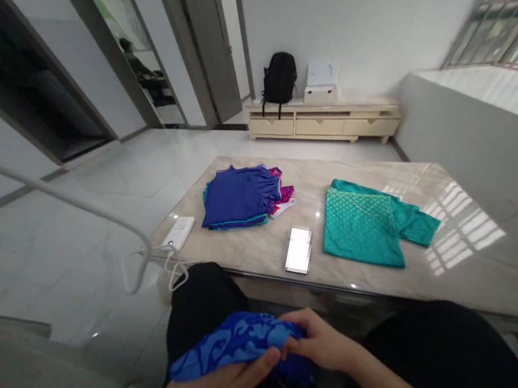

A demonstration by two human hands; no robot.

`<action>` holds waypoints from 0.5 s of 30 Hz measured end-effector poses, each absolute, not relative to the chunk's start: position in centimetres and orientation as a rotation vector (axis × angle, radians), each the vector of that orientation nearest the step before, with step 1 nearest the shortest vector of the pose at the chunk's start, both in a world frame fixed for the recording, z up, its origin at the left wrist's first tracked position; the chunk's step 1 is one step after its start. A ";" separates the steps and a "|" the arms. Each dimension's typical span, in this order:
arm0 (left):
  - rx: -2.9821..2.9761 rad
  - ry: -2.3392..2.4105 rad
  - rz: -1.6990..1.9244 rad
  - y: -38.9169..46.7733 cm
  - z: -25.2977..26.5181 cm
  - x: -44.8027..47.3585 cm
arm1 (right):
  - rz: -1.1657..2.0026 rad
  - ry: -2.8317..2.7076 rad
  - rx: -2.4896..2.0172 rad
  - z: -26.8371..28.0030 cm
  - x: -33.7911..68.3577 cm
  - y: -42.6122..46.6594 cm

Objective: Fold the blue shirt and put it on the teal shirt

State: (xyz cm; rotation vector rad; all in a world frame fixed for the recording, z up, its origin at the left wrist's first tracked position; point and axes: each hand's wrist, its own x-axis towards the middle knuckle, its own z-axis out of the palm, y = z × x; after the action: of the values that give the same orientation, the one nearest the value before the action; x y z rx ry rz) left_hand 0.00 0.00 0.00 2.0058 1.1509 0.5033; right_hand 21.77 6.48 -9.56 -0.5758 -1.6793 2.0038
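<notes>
A blue patterned cloth garment [232, 343] is bunched over my lap, its exact kind hidden by the folds. My left hand [239, 378] grips it from below, thumb on top, with part of the cloth draped over the wrist. From the right, my right hand [313, 341] pinches the same garment near its upper edge. The two hands nearly meet at the cloth. Beyond them on the marble table [247, 259] lies a folded teal patterned shirt [359, 222], one sleeve sticking out to the right. To its left is a stack of folded clothes [241, 197], navy on top.
A phone with a bright blanked screen [299, 249] lies near the table's front edge. At the left corner sits a white power bank [178, 233] with a white cable [100, 209] running left. Farther back, a low cabinet [321, 125] holds a black backpack [280, 77] and white boxes [321, 83].
</notes>
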 end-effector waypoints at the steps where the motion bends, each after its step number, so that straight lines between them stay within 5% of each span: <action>1: 2.008 1.153 0.541 -0.1 -0.6 -0.3 | 2.000 -1.617 -0.595 -9.5 21.6 6.4; 7: 1.735 1.304 0.945 -0.1 -6.6 -1.4 | 1.873 -1.359 -0.837 -10.0 22.9 6.0; 15: 1.141 1.312 0.824 -2.1 -11.7 2.2 | 1.886 -0.699 -1.081 -14.2 25.1 0.1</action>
State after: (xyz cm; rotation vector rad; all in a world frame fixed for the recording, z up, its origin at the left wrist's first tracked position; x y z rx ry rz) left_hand 2.21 -2.10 -11.73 1.1409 1.3118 0.8240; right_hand 25.07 0.11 -14.17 -1.0808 -0.6993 1.8861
